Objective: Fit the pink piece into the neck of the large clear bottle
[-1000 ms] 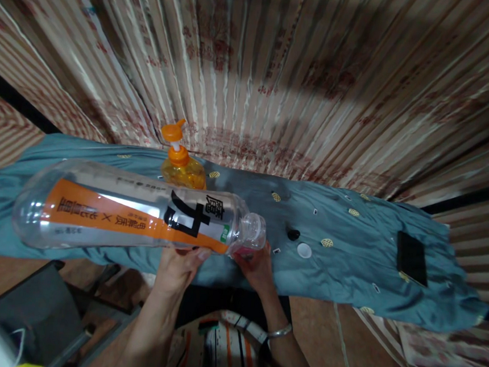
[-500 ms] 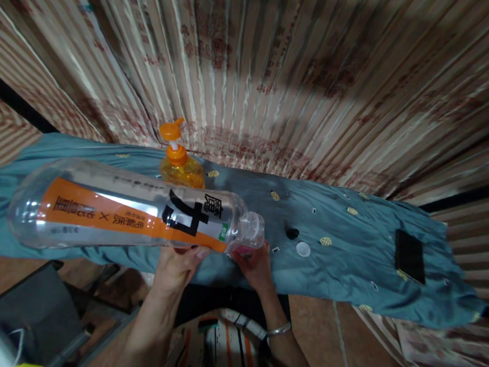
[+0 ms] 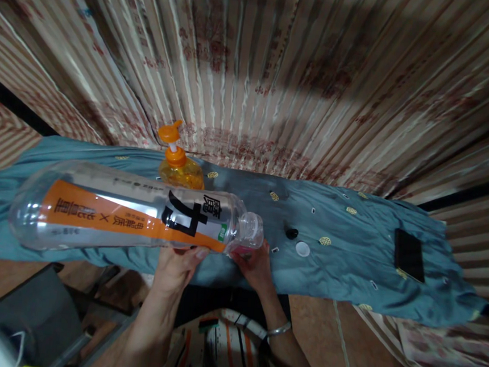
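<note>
A large clear plastic bottle (image 3: pixel 109 211) with an orange and silver label lies nearly level in the air, its uncapped mouth to the right. My left hand (image 3: pixel 182 261) grips it from below, thumb showing at the label's lower edge. Under the bottle's mouth, my right hand (image 3: pixel 256 267) is closed around a small pinkish thing (image 3: pixel 242 251), mostly hidden by the bottle neck and the fingers. Behind the bottle stands a pump dispenser (image 3: pixel 181 166) of yellow liquid with an orange pump head; its base is covered.
A teal cloth (image 3: pixel 339 277) with pineapple prints covers the narrow table. On it lie a small black cap (image 3: pixel 292 233), a white disc (image 3: pixel 302 249) and a dark phone (image 3: pixel 409 255). Curtains (image 3: pixel 255 64) hang behind; a grey chair (image 3: pixel 23 307) stands at lower left.
Almost nothing differs; the view has shifted very slightly. Both hands keep their hold, and the large bottle stays level above the table.
</note>
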Demonstrator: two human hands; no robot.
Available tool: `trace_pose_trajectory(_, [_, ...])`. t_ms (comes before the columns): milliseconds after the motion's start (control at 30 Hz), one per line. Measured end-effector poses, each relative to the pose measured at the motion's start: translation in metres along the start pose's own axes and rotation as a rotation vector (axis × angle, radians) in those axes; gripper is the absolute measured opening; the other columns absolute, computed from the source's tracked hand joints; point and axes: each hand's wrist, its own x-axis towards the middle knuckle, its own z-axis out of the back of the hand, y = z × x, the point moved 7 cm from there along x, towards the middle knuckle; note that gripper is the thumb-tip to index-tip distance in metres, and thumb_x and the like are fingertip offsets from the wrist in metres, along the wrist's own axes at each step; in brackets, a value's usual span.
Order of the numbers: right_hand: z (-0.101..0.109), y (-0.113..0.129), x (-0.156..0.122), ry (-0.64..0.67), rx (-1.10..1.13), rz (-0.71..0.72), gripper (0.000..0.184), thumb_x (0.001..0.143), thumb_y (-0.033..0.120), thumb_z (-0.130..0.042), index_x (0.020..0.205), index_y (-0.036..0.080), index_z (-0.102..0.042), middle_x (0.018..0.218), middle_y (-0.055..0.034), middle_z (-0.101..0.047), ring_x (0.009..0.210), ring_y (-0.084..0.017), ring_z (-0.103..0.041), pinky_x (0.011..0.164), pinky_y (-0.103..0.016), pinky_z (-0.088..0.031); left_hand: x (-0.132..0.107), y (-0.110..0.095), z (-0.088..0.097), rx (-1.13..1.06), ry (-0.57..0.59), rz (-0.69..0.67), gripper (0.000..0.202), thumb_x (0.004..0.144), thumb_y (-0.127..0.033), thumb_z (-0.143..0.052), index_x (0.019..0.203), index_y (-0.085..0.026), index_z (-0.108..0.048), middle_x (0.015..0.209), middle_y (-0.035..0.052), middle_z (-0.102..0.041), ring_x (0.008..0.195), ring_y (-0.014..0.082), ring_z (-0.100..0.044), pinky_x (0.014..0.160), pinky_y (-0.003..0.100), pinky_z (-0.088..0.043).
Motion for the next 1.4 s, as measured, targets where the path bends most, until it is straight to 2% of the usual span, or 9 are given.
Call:
trace_pose_trajectory(167, [0.0006,0.0011,-0.0001,-0.001,-0.007,-0.002,0.065,0.085,0.072,-0.065,0.125,0.021,-0.065,0.124,-0.0159,-0.069,0.126,-0.036,-0.058,0.107,-0.056,-0.045,0.0007,-0.0015,-0.0001,-0.015,-0.008,-0.008,0.061,0.043,-0.046,-0.097,0.096,-0.024,-0.074,0.068,0.0017,-0.072,0.053,0.0193,-0.066,0.059,0.036,-0.062])
trace_pose_trajectory(300, [0.0005,0.0014,0.0003,0.004,-0.005,-0.002,0.063,0.085,0.07,-0.066,0.124,0.022,-0.065,0.123,-0.0152,-0.07,0.126,-0.037,-0.058,0.107,-0.056,-0.045,0.0009,-0.0037,-0.0019,-0.031,-0.017,-0.02,0.066,0.043,-0.045,-0.097,0.101,-0.025,-0.073,0.06,-0.0024,-0.066,0.052,0.0181,-0.065,0.058,0.033,-0.061])
trace_pose_trajectory(400, [0.0001,-0.0001,-0.0001,-0.003,-0.015,-0.002,0.061,0.084,0.068,-0.068,0.125,0.023,-0.065,0.124,-0.0145,-0.069,0.126,-0.036,-0.059,0.107,-0.055,-0.046,0.0012,-0.0038,-0.004,-0.037,-0.016,-0.019,0.07,0.042,-0.045,-0.097,0.103,-0.025,-0.071,0.064,-0.0017,-0.067,0.052,0.0181,-0.064,0.059,0.034,-0.062])
trace_pose_trajectory(633, [0.0009,0.0021,0.0007,-0.006,-0.011,0.0,0.064,0.085,0.069,-0.066,0.128,0.021,-0.064,0.124,-0.0153,-0.069,0.125,-0.036,-0.059,0.107,-0.055,-0.046,0.001,-0.0009,-0.003,-0.034,-0.009,0.012,0.06,0.042,-0.044,-0.097,0.094,-0.026,-0.072,0.065,-0.0011,-0.069,0.053,0.018,-0.064,0.06,0.036,-0.062])
trace_pose_trajectory(800, [0.0022,0.0044,0.0019,0.0,0.007,-0.001,0.067,0.085,0.071,-0.064,0.129,0.02,-0.063,0.125,-0.0164,-0.068,0.126,-0.036,-0.058,0.108,-0.056,-0.045,0.0007,0.0008,0.0,-0.036,-0.03,0.013,0.067,0.041,-0.045,-0.097,0.099,-0.027,-0.072,0.068,-0.0018,-0.069,0.056,0.0186,-0.066,0.062,0.036,-0.062])
trace_pose_trajectory(967, [0.0009,0.0021,0.0012,0.002,0.004,-0.01,0.07,0.084,0.074,-0.063,0.129,0.02,-0.062,0.126,-0.017,-0.068,0.127,-0.037,-0.057,0.107,-0.057,-0.045,0.001,0.0003,-0.0019,-0.031,-0.031,0.014,0.064,0.041,-0.046,-0.097,0.095,-0.024,-0.071,0.067,0.0005,-0.069,0.052,0.0184,-0.064,0.057,0.034,-0.061])
trace_pose_trajectory(1167, [0.0009,0.0022,0.0009,-0.005,-0.007,-0.013,0.064,0.084,0.069,-0.067,0.126,0.021,-0.065,0.127,-0.0156,-0.068,0.126,-0.036,-0.058,0.107,-0.056,-0.046,0.0016,-0.0044,-0.0066,-0.038,-0.033,0.013,0.061,0.038,-0.045,-0.098,0.088,-0.026,-0.07,0.056,-0.0058,-0.058,0.048,0.0161,-0.06,0.057,0.033,-0.061])
trace_pose_trajectory(1300, [-0.0006,0.0003,-0.0001,0.007,0.0,-0.006,0.063,0.084,0.07,-0.067,0.124,0.021,-0.065,0.126,-0.0159,-0.068,0.127,-0.036,-0.057,0.107,-0.056,-0.045,0.0017,-0.0028,-0.003,-0.037,-0.053,0.017,0.064,0.036,-0.045,-0.098,0.091,-0.026,-0.071,0.059,-0.0064,-0.059,0.048,0.0142,-0.058,0.056,0.033,-0.06])
trace_pose_trajectory(1400, [-0.0013,-0.0018,-0.0009,0.0,-0.001,-0.012,0.067,0.084,0.072,-0.064,0.126,0.02,-0.064,0.126,-0.0167,-0.068,0.128,-0.037,-0.057,0.108,-0.057,-0.045,0.0013,-0.0003,0.0001,-0.033,-0.057,0.028,0.054,0.036,-0.043,-0.098,0.078,-0.024,-0.069,0.056,-0.0057,-0.059,0.046,0.0128,-0.056,0.053,0.03,-0.058])
